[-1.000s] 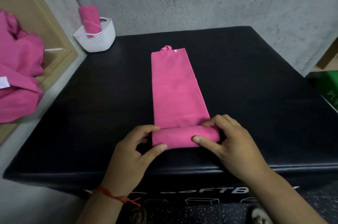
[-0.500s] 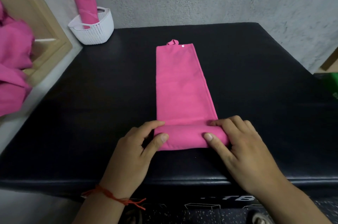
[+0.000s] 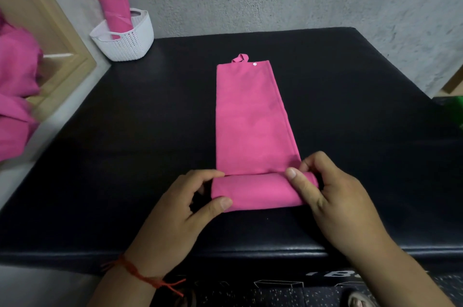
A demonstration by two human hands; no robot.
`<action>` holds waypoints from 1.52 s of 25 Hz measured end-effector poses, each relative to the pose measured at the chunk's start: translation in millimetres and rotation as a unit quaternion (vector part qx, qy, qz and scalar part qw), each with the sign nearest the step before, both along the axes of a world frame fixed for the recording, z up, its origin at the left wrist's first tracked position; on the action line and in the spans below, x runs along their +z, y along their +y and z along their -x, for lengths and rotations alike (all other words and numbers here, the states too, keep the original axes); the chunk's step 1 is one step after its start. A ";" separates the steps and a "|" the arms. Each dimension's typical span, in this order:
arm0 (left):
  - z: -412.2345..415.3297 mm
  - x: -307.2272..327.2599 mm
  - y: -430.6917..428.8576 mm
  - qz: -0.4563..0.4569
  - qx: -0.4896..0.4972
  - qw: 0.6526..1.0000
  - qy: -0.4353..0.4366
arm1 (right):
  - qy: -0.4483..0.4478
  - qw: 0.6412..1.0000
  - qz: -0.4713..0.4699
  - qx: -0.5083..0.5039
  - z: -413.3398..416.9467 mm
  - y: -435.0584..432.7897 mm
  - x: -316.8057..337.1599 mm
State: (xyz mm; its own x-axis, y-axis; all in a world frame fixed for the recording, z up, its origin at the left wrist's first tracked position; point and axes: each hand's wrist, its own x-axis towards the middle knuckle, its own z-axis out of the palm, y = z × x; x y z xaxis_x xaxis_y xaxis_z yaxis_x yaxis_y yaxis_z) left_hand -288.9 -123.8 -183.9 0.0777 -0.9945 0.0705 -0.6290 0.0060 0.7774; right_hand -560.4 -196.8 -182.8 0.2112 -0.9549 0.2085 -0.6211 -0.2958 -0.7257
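Observation:
A pink towel [image 3: 250, 116] lies folded into a long narrow strip on the black padded table [image 3: 125, 143], with a loop and a small snap at its far end. Its near end is rolled into a thick roll [image 3: 258, 191]. My left hand [image 3: 175, 216] grips the left end of the roll between thumb and curled fingers. My right hand [image 3: 335, 206] grips the right end, thumb on top and fingers curled behind the roll.
A white perforated basket [image 3: 125, 40] at the table's far left corner holds a rolled pink towel [image 3: 115, 10]. A heap of pink cloth [image 3: 15, 96] lies on a wooden ledge at the left. A concrete wall stands behind the table. Something green [image 3: 454, 108] shows at the right edge.
The roll at the near end has grown thicker and moved a little farther up the strip as both hands turned it. My right fingers have curled over its far side.

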 end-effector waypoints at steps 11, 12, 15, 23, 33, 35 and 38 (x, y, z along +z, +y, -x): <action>8.7 -9.4 -9.9 0.038 0.025 0.992 -0.119 | 0.126 0.991 0.049 -0.003 5.3 8.4 -6.1; 9.7 -9.5 -10.3 0.045 0.025 0.990 -0.128 | 0.129 0.990 0.052 -0.010 5.3 9.0 -5.9; 13.6 -8.5 -12.7 0.054 0.029 0.988 -0.140 | 0.099 0.994 0.045 -0.022 6.0 5.9 -3.6; 20.9 -0.6 1.6 0.186 0.012 0.980 -0.063 | 0.023 0.999 0.015 -0.038 3.8 7.0 -1.9; 16.2 -1.5 1.0 0.101 -0.002 0.995 -0.002 | 0.013 0.995 0.085 -0.050 2.6 10.1 -9.7; 15.9 -0.5 1.7 0.088 0.019 0.996 0.004 | -0.006 0.995 0.102 -0.023 4.2 12.4 -9.9; 18.3 -1.9 -1.0 0.075 0.043 0.996 0.000 | -0.003 0.997 0.072 -0.002 7.6 13.3 -8.1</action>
